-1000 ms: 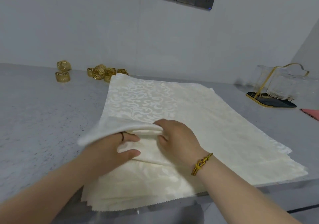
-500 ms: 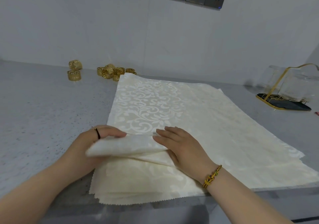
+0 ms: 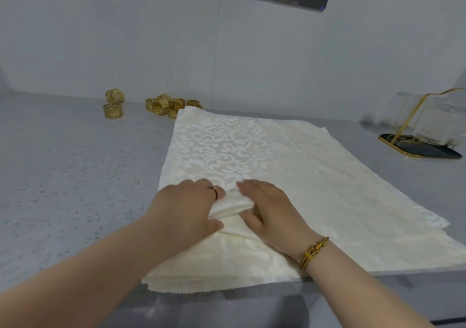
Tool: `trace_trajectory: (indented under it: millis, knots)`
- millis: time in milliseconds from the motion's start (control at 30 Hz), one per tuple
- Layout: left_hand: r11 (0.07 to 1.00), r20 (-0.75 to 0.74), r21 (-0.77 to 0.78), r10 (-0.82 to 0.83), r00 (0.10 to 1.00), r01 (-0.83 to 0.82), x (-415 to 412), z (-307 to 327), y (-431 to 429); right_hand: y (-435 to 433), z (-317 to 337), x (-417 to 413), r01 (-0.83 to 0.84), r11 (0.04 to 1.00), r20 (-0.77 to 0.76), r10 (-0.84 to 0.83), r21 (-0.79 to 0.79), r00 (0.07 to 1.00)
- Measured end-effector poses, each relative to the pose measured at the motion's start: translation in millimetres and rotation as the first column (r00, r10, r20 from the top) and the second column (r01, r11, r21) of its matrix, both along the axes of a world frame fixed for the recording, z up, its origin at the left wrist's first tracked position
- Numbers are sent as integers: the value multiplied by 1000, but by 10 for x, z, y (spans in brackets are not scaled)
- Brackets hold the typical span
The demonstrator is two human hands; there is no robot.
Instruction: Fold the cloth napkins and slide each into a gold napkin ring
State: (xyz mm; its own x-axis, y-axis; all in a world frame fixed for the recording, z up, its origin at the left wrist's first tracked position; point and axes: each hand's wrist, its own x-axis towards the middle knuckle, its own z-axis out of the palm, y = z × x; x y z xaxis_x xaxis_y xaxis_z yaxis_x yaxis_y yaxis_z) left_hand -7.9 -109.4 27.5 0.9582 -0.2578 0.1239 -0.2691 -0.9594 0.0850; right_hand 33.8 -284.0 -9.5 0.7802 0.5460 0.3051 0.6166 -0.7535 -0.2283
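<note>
**Fold in the top napkin (image 3: 232, 204)**

The left hand (image 3: 186, 206) grips the fold; the right hand (image 3: 272, 209) presses flat beside it. The stack (image 3: 327, 188) lies on a counter (image 3: 75, 188), with gold rings (image 3: 166, 106) near its far left corner.

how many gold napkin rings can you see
8, roughly: a pair of rings at the far left, a heap of about six by the napkin stack's far corner, which may hide more.
</note>
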Motion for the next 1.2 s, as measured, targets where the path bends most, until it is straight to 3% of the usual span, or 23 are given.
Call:
trace_trajectory:
  millis: [67, 167, 267, 433, 533, 667, 733, 800, 867, 967, 1033, 1100, 1133, 1200]
  knots:
    - [994, 139, 107, -24, 990, 9, -38, -120, -1, -85, 29, -32, 156, 980, -164, -134, 126, 977]
    - [988, 349, 49, -152, 925, 143, -77, -306, 130, -233, 40, -59, 324, 937, -252, -284, 133, 925]
    - [971, 409, 109, -240, 880, 214, -50, -484, 240, -268, 37, -54, 291, 948, -325, -236, 130, 916]
    - [972, 473, 141, -234, 849, 190, -90, -457, 286, -250, 89, 30, 308, 864, -521, -64, 397, 851]
    - [958, 539, 148, -287, 792, 246, -123, -483, 338, -299, 115, 118, 363, 872, -566, -126, 328, 815]
    - [959, 508, 134, -282, 814, 249, -134, -512, 382, -292, 157, 126, 317, 938, -529, -200, 139, 825]
    - [963, 495, 120, -269, 826, 242, -112, -537, 389, -280, 211, 126, 273, 962, -389, -244, 22, 888]
    - [966, 476, 113, -257, 841, 231, -94, -563, 389, -224, 285, 101, 189, 976, -131, -175, 105, 976]
    - [970, 471, 104, -243, 848, 220, -77, -593, 388, -87, 349, 37, -34, 984, 12, 33, 172, 999]
    - [969, 468, 88, -246, 849, 232, -64, -608, 412, 73, 196, -4, -256, 967, -73, 256, 4, 964]
    - [972, 458, 10, -214, 863, 236, -89, -599, 446, 140, 103, 3, -252, 968, -143, 249, -6, 958]
    - [957, 440, -177, -133, 888, 231, -141, -543, 504, 169, 20, 13, -199, 978, -191, 207, 56, 960]
    - [931, 443, -293, -67, 894, 215, -172, -491, 537, 175, -14, 16, -186, 981, -183, 193, 53, 964]
    - [915, 420, -375, 26, 907, 147, -238, -361, 554, 180, -72, 18, -189, 982, -161, 189, 16, 969]
